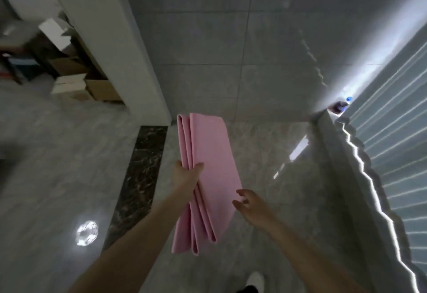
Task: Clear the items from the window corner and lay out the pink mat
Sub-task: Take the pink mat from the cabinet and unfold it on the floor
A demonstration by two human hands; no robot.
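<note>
The left hand [187,177] is gripping the folded pink mat [205,177] in mid-air above the floor [57,165] while the right hand [250,202], fingers spread, is hovering just beside its edge, seemingly preparing to unfold it, which calls for a second grip.

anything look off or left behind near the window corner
A small bottle with a blue cap stands on the ledge in the corner by the blinds, not cleared. The pink mat is folded in the left hand.
</note>
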